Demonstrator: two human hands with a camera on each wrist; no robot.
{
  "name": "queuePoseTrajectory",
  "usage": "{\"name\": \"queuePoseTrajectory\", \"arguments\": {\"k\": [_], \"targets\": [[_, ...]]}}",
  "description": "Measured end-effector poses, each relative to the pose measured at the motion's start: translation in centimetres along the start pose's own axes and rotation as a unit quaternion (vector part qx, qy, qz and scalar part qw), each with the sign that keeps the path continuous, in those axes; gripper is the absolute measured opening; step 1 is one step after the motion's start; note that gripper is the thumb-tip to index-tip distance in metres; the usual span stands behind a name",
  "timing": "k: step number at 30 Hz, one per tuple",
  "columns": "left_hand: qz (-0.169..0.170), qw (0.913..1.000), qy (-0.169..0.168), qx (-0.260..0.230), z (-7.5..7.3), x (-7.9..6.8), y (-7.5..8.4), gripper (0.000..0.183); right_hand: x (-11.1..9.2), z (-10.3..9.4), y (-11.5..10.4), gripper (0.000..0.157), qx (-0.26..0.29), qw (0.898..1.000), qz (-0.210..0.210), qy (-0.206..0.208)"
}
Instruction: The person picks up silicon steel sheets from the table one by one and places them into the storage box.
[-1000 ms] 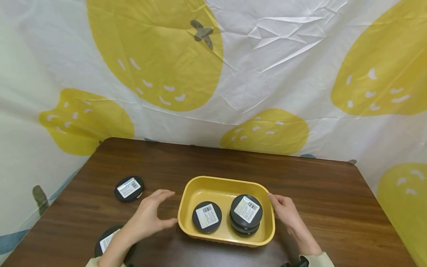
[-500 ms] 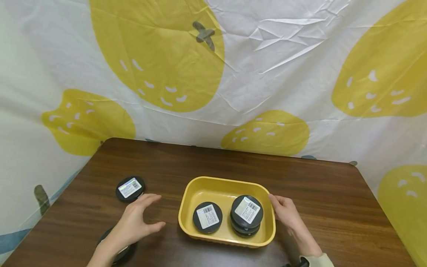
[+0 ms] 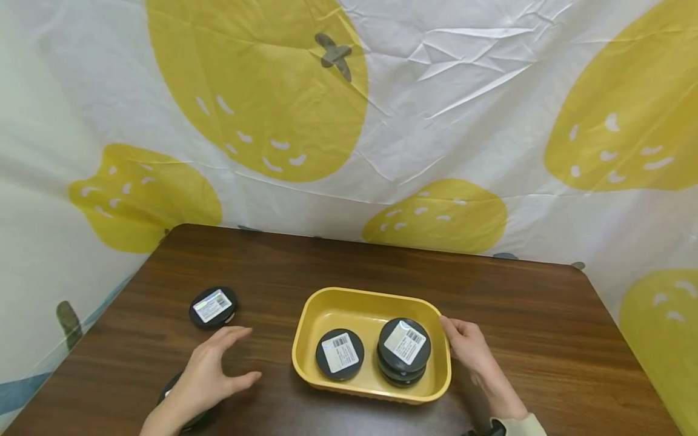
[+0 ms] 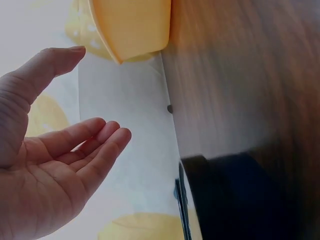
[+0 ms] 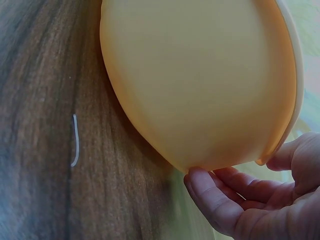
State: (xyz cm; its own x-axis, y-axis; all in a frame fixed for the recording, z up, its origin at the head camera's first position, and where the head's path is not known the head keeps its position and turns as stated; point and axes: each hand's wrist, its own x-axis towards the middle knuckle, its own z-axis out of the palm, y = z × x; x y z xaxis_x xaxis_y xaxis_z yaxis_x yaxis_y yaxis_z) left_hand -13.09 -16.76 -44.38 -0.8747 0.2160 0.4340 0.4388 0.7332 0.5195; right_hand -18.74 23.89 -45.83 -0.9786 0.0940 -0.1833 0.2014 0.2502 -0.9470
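A yellow rectangular tub (image 3: 351, 319) sits in the middle of the table. My right hand (image 3: 473, 357) holds its right end; in the right wrist view the thumb is by the rim and fingertips touch the outer wall. Inside are a labelled black disc (image 3: 339, 354) and, to its right, a stack of black discs (image 3: 403, 344). My left hand (image 3: 204, 375) hovers left of the tub, holding nothing, thumb and fingers spread apart. Partly hidden beneath it lies another black disc (image 3: 170, 387), seen large and dark in the left wrist view (image 4: 235, 195).
One more labelled black disc (image 3: 212, 307) lies at the left, beyond my left hand. The brown wooden table (image 3: 518, 309) ends at the back against a white cloth (image 3: 458, 121) printed with yellow fruit.
My left hand has moved left and toward me, away from the tub's left end, to above the near disc. The right hand and tub stay practically in place.
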Motion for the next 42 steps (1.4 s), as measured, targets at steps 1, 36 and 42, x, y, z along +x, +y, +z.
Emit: {"name": "queuePoseTrajectory", "arguments": {"k": [1, 36, 42], "targets": [[-0.002, 1.0, 0.003, 0.002, -0.1, -0.1, -0.1, 0.062, 0.0, 0.0, 0.0, 0.034, -0.002, 1.0, -0.001, -0.001], [-0.092, 0.9924, 0.054, 0.062, -2.7, -4.8, -4.4, 0.065, -0.1, 0.1, -0.1, 0.035, -0.006, 1.0, -0.001, 0.001], [-0.104, 0.9918, 0.028, 0.068, -3.1, -5.3, -4.6, 0.071, -0.2, 0.2, -0.2, 0.034, -0.011, 1.0, 0.001, 0.006]]}}
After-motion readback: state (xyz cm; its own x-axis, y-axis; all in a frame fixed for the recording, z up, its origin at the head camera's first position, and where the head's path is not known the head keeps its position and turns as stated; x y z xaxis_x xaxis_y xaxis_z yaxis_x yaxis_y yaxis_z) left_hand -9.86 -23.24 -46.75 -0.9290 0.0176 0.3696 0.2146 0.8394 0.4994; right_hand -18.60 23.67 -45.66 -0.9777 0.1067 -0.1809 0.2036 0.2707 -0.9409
